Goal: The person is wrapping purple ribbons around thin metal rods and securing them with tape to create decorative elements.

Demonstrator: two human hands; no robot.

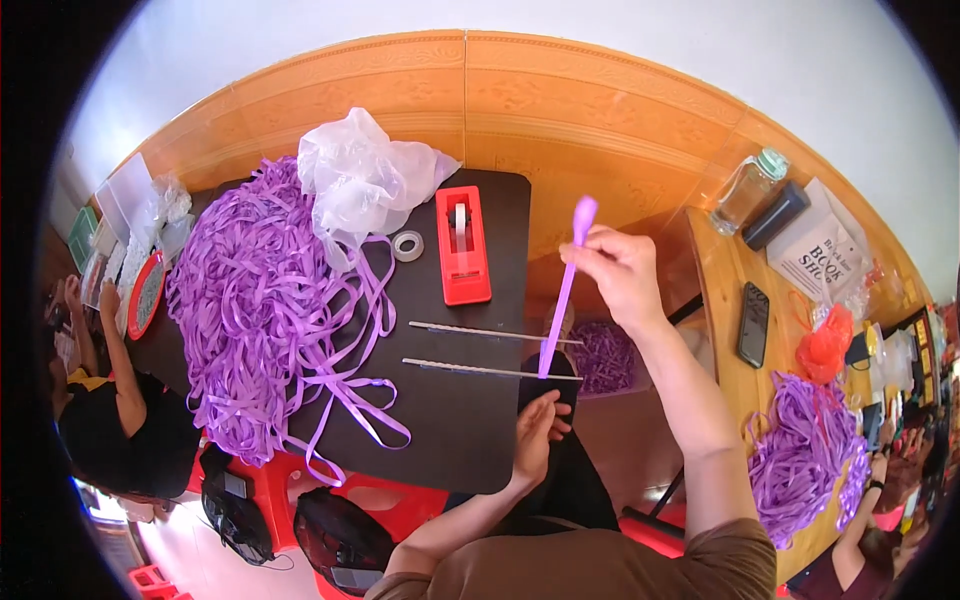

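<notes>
My right hand [622, 272] is raised beyond the table's right edge, pinching a purple ribbon [561, 308] between thumb and fingers. A looped end of the ribbon sticks up above the fingers. Its lower part runs down to two thin metal rods, the far rod [470, 330] and the near rod [470, 368]. Both rods lie on the dark table and jut over its edge. Below the rod ends, my left hand [537, 437] hangs with loosely bent fingers and nothing visible in it. A big heap of purple ribbon [255, 320] covers the table's left part.
On the dark table [450, 430] are a red tape dispenser [463, 275], a tape roll [407, 246] and a crumpled plastic bag [365, 175]. A box of purple ribbon [605, 358] stands below. The wooden table holds a phone [753, 325], a bottle [748, 190] and more ribbon [805, 460]. Other people sit at both sides.
</notes>
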